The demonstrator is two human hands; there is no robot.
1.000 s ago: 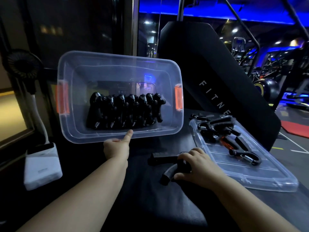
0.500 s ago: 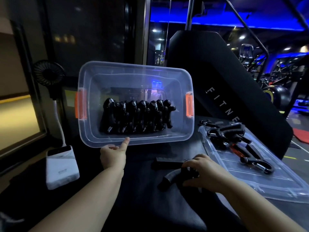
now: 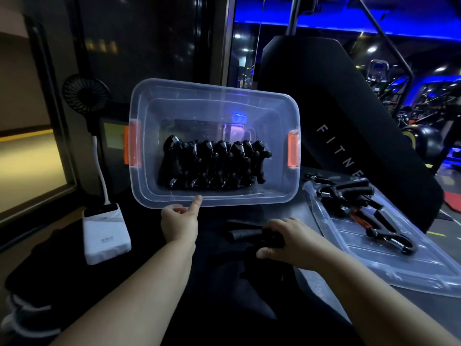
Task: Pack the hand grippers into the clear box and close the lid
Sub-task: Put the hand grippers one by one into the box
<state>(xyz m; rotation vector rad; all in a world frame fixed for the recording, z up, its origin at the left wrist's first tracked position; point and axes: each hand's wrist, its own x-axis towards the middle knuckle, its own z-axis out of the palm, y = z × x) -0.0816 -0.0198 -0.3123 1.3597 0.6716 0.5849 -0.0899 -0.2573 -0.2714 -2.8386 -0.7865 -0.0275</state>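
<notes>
The clear box (image 3: 269, 106) with orange latches is tipped up so its opening faces me. A row of several black hand grippers (image 3: 212, 164) stands inside along its lower wall. My left hand (image 3: 179, 222) grips the box's near rim, thumb pressed on the edge. My right hand (image 3: 287, 239) lies on the dark surface, closed around a black hand gripper (image 3: 245, 234) whose handles stick out to the left. The clear lid (image 3: 399, 260) lies flat at the right with several more hand grippers (image 3: 354, 196) piled on it.
A white power bank (image 3: 106, 236) lies at the left, wired to a small black fan (image 3: 86, 93). A big black padded gym machine (image 3: 336, 116) stands behind the box and lid. Dark fabric covers the surface under my arms.
The view has shifted, so the box and lid sit further right and lower in frame. My right hand has closed more tightly around the gripper on the surface. The left hand stays on the box rim.
</notes>
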